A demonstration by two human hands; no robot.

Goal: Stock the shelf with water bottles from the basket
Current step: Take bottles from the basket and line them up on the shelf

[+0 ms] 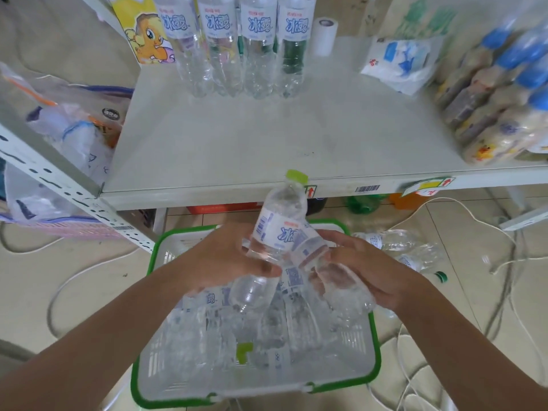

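Four water bottles already up, upright and side by side in a row at the back of the shelf, with plenty of bare board in front and to their right. Well short of done, by the look of it: a good heap of bottles lying in the green-rimmed basket on the floor below the shelf edge. Above that heap, left grip curled round the lower body of a green-capped bottle, cap tilted up toward the shelf front. Just right of it, right grip wrapped round a second bottle, its neck end angled inward against the first. Farther right, two loose bottles on the floor tiles beside the basket, outside it. Judged as mid-step: a pair in hand above the basket, not yet placed.

Writing, left to right:
- No legible text on the cartoon pony carton at the shelf's back left.
- Blue characters 冰露 on the white label of each standing bottle, the small red print above them too blurred to read.
- Same 冰 showing on the green-capped bottle's label, with a barcode at its side.
- Barcode sticker and a tag with a red arrow on the shelf's front edge, digits unreadable.
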